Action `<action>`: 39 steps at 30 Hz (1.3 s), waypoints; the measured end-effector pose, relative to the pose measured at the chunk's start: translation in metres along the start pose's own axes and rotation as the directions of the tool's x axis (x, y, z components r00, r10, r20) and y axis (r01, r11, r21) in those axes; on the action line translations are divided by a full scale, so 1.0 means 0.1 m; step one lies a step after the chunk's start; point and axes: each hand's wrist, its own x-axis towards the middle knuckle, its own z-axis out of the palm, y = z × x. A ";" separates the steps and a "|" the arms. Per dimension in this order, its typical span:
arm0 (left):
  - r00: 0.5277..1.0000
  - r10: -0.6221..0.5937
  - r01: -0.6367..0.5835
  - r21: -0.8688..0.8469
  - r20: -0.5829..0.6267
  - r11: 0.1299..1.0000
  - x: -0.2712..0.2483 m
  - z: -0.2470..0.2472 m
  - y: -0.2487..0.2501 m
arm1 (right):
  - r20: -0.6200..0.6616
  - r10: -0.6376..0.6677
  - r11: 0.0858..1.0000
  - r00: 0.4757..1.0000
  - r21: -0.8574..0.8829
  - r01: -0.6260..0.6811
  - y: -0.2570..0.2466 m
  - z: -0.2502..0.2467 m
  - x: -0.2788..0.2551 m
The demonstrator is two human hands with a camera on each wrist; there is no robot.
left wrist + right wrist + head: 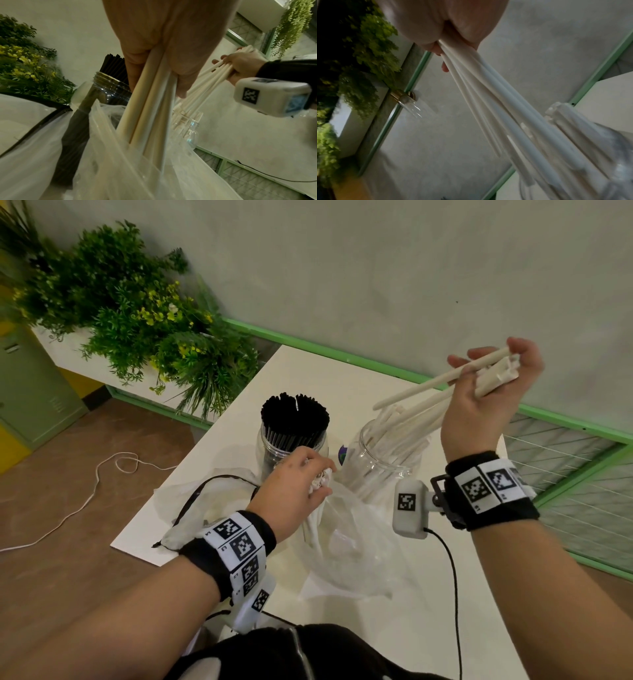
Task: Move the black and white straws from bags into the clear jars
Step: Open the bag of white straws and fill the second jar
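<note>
Head view, centre right: right hand (479, 402), fingers (460, 361) curled round a fan of white straws (424, 386), lower ends inside the clear jar (376, 470). Centre: left hand (294, 491) gripping a straw bundle (150, 108) rising from the plastic bag (352, 546) on the worktop (342, 378). Left of it: jar of black straws (294, 419). Upper left: plants (130, 313).

Black wristbands (493, 491) with square-code tags, white wrist cameras (409, 508), black cables (452, 577)
</note>
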 end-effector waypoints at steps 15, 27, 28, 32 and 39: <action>1.000 -0.014 0.014 0.035 0.014 0.999 0.01 -0.01 -0.03 | 0.079 0.194 0.977 0.978 -0.103 -0.185 0.53 0.27 -0.26; 1.000 -0.011 0.011 0.039 0.003 0.999 -0.01 -0.03 -0.06 | 0.491 0.541 0.811 0.683 -0.521 -0.268 0.74 0.03 -0.28; 1.000 -0.010 0.010 0.039 0.002 0.999 -0.01 -0.03 -0.06 | 0.501 0.530 0.807 0.684 -0.545 -0.227 0.73 -0.01 -0.25; 1.000 -0.009 0.009 0.029 0.001 1.000 0.00 -0.03 -0.06 | 0.415 0.450 0.833 0.790 -0.514 -0.205 0.65 -0.10 -0.16; 1.000 -0.011 0.011 0.023 0.002 1.000 -0.01 -0.02 -0.04 | 0.566 0.605 0.755 0.560 -0.631 -0.178 0.79 -0.07 -0.22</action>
